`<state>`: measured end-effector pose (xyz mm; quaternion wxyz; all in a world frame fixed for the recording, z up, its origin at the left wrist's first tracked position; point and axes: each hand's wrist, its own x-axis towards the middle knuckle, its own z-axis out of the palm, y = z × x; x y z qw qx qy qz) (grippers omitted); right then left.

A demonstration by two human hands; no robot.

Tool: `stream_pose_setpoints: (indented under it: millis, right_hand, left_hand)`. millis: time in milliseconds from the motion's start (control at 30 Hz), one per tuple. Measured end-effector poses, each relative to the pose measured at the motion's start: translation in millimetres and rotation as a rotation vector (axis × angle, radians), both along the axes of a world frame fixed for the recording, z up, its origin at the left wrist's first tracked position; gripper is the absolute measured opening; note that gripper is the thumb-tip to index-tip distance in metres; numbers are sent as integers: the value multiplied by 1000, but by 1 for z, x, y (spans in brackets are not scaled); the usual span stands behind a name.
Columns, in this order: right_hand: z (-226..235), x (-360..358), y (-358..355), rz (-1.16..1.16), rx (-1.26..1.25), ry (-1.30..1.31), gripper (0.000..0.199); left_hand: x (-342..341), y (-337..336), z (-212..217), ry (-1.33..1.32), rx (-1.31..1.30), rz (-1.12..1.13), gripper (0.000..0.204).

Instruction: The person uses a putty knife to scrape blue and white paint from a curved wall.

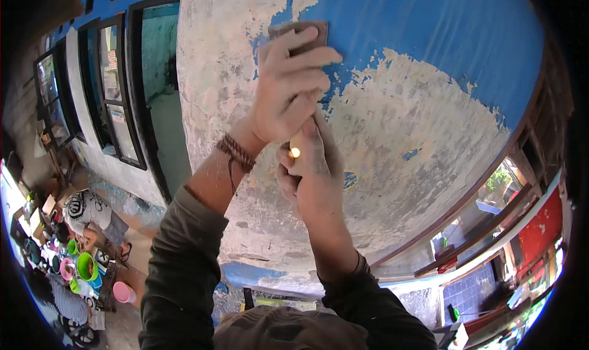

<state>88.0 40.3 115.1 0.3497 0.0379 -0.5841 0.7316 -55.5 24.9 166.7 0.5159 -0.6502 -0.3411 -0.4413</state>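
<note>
My right hand (316, 175) is wrapped around the handle of a paint scraper, with the thumb along it; most of the handle is hidden, and a small bright spot shows beside the fingers. The scraper's broad, flat blade (316, 32) lies against the wall above. Over the blade and the upper handle, my left hand (291, 83) grips with its fingers bent, the fingertips pointing right. Both hands look dusty. Under the blade, blue paint (423, 31) borders on bare, patchy plaster (392, 123), and the edge between them is ragged.
A dark-framed doorway (161, 98) and windows (116, 92) stand to the left. Below them a person (95, 212) bends near green tubs (87, 266) and a pink bucket (124, 292); another person in stripes (67, 301) is close by. Wooden framing (485, 227) runs along the right.
</note>
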Motion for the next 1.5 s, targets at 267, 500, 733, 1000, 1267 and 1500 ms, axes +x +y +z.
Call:
stream_pose_setpoints:
  millis: [267, 500, 733, 1000, 1267, 1500]
  right_hand:
    - [-92, 27, 34, 235, -352, -49, 35]
    - [-97, 35, 32, 437, -530, -66, 30]
    - [-34, 31, 11, 287, -454, -110, 29]
    - [-41, 25, 3, 223, -499, -195, 35]
    - [-70, 33, 0, 170, -506, -244, 33]
    - [-53, 22, -3, 199, -507, -210, 29]
  left_hand:
    - [42, 1, -56, 208, -316, 39, 19]
    - [34, 10, -65, 197, -299, -180, 16]
    - [14, 15, -42, 102, -192, -301, 10]
    - [2, 13, -35, 85, -152, -390, 8]
    - [14, 13, -75, 26, -127, -372, 11]
    - [5, 4, -52, 146, -222, -310, 15]
